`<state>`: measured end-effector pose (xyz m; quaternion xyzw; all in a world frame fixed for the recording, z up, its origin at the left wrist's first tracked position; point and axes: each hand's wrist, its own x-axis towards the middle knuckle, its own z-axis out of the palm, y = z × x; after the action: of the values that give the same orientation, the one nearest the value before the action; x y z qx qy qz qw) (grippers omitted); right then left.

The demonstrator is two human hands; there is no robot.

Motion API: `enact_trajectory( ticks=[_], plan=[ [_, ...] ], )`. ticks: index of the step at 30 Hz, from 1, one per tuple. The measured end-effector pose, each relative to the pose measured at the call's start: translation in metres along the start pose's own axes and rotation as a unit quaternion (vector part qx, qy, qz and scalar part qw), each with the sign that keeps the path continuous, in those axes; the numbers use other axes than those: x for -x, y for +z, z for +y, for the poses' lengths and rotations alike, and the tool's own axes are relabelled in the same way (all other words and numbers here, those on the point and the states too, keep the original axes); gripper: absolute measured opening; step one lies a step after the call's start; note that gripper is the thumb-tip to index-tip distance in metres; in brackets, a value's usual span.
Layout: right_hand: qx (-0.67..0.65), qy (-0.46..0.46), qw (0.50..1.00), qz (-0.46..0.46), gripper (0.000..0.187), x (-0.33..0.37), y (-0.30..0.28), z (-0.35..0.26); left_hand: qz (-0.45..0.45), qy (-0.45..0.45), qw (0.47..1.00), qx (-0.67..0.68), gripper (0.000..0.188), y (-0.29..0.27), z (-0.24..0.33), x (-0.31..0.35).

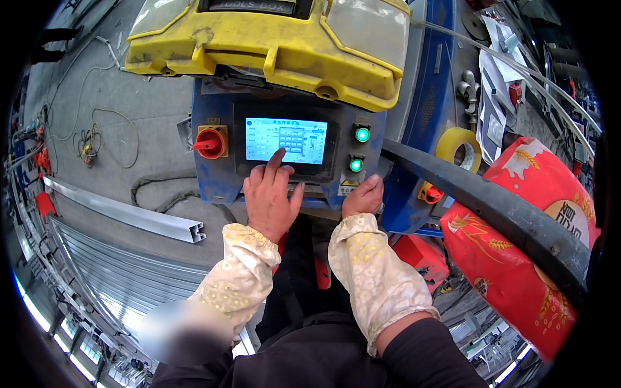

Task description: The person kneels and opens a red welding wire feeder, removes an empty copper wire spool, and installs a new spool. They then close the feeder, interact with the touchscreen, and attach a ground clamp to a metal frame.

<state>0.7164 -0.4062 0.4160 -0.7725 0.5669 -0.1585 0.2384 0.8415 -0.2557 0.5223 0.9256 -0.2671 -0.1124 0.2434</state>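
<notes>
My left hand point(270, 200) reaches up to a lit touchscreen point(265, 139) set in a blue machine's control panel point(217, 174). Its index fingertip is on the lower middle of the screen, at a keypad window; the fingers are apart and hold nothing. Closed beside the panel's lower right corner is my right hand point(363, 196), thumb against curled fingers. Whatever may be inside it is hidden. Two green lit buttons point(362, 134) sit right of the screen, above that hand. A red rotary switch point(210, 143) on a yellow plate is at the screen's left.
A yellow toolbox point(259, 48) sits over the panel's top. On the right, a dark metal bar point(491, 204) crosses a red printed bag point(472, 258), near a tape roll point(458, 147). Floor at left holds an aluminium profile point(129, 208), cables point(162, 187) and stacked metal lengths point(123, 258).
</notes>
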Motion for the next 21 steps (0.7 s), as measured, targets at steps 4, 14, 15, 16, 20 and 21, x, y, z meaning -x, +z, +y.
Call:
enact_trajectory(
  ticks=[4, 14, 15, 16, 20, 21],
  plan=[
    [0.002, 0.010, 1.000, -0.010, 0.038, 0.000, -0.001, -0.001, 0.018, 0.013, 1.000, 0.006, 0.032, -0.002, 0.002, 0.000],
    [-0.002, 0.013, 1.000, -0.005, 0.038, 0.000, 0.000, -0.001, 0.014, 0.003, 1.000, 0.002, 0.032, 0.000, 0.000, 0.003],
    [-0.003, 0.010, 1.000, -0.002, 0.038, 0.000, 0.000, 0.000, 0.013, 0.003, 1.000, 0.004, 0.032, -0.001, 0.001, 0.004],
    [-0.005, 0.008, 1.000, 0.001, 0.038, 0.000, 0.001, 0.001, 0.012, 0.003, 1.000, 0.006, 0.032, -0.003, 0.003, 0.004],
    [0.004, 0.011, 1.000, -0.009, 0.038, 0.000, 0.001, 0.002, 0.007, 0.020, 1.000, 0.012, 0.032, -0.002, 0.010, 0.006],
    [0.005, 0.012, 1.000, -0.012, 0.038, 0.000, 0.001, 0.003, 0.003, 0.023, 1.000, 0.013, 0.032, -0.001, 0.013, 0.006]
  ],
)
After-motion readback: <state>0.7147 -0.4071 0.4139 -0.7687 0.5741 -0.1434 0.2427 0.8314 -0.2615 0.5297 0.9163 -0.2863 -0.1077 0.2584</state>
